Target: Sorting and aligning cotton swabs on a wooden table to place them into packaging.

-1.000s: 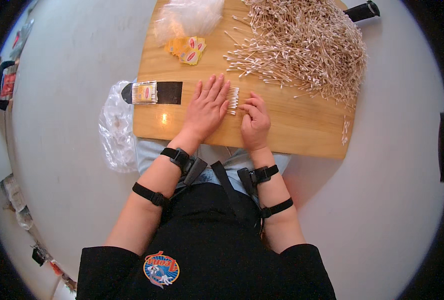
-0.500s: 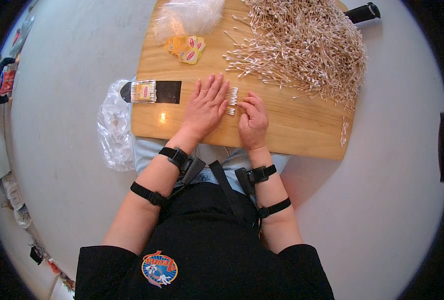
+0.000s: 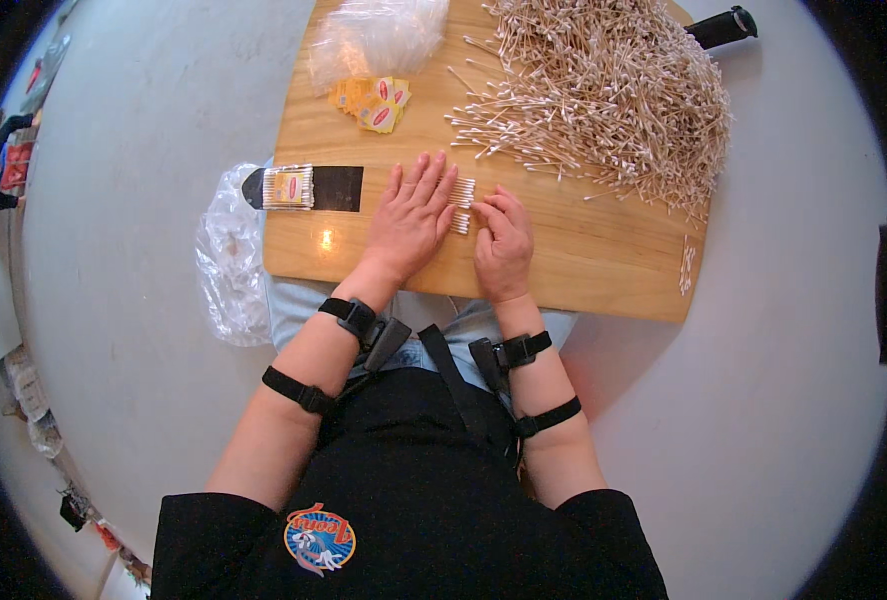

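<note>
My left hand lies flat on the wooden board, fingers stretched out, over a row of cotton swabs. Only the swabs' right-hand ends show beyond it; the rest is under the palm. To the right, my right hand is closed in a pinch, its fingertips at the white tips of this row. Anything between those fingertips is too small to make out. Left of my hands, a flat bundle of cotton swabs with a yellow label card lies on a black strip near the board's left edge.
A large heap of loose cotton swabs covers the far right of the wooden board. Yellow label cards and clear plastic bags lie at the far left. A few swabs sit near the right edge. A plastic bag hangs at left.
Both hands keep nearly the same place and pose. The whole view has shifted very slightly.
</note>
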A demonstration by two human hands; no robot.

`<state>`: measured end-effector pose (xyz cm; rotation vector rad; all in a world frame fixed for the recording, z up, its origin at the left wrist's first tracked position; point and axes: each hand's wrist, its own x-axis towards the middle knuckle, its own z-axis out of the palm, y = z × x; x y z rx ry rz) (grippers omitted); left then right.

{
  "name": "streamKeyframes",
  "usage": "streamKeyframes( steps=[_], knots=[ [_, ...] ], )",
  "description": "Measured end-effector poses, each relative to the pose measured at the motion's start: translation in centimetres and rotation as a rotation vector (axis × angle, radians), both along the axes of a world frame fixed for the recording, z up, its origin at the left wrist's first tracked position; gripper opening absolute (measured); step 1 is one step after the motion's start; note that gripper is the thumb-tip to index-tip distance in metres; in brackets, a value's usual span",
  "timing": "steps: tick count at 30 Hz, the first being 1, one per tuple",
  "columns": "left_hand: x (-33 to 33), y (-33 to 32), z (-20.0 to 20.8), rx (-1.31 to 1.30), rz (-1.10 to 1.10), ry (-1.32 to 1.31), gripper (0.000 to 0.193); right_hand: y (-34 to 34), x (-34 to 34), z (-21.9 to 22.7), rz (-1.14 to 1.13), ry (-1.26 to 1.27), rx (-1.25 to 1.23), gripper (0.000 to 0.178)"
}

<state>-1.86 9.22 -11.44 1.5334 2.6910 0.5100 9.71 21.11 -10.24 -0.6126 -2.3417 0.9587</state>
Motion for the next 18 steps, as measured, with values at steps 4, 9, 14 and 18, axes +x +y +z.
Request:
streamKeyframes(
  steps=[4,9,14,18],
  knots=[
    [0.12,0.06,0.13,-0.002,0.006,-0.019,0.054,0.12,0.14,-0.15,0.023,-0.014,0.032,0.029],
    [0.10,-0.02,0.22,-0.009,0.008,-0.016,0.054,-0.04,-0.02,0.11,0.007,-0.019,0.024,0.030],
    [0.20,-0.02,0.31,-0.002,0.006,-0.043,0.054,-0.09,-0.08,0.10,-0.003,-0.030,0.052,0.031],
    [0.11,-0.04,0.41,-0.013,0.003,-0.037,0.054,-0.03,-0.08,0.31,0.022,-0.035,0.057,0.031]
  ],
)
